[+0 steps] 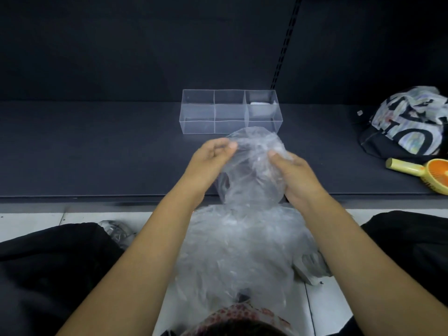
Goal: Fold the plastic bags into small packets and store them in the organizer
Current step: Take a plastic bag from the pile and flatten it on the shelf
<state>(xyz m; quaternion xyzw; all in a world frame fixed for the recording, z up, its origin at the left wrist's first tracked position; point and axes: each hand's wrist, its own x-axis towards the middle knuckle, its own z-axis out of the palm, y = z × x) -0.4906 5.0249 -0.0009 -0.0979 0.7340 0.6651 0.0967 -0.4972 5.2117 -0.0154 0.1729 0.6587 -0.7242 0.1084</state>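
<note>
A crumpled clear plastic bag [254,163] hangs in the air over the front edge of the dark shelf. My left hand [211,161] pinches its upper left edge and my right hand [293,175] grips its right side. Below it, between my legs, lies a big heap of clear plastic bags [240,251] on the floor. The clear organizer [198,127] with several compartments stands on the shelf just behind the held bag. Its back right compartment holds a small whitish folded packet [260,103].
A black cap under a printed bag [407,122] lies at the shelf's right end, with a yellow and orange handheld fan [421,173] in front of it. A crushed clear bottle [116,230] lies on the white tiled floor by my left leg.
</note>
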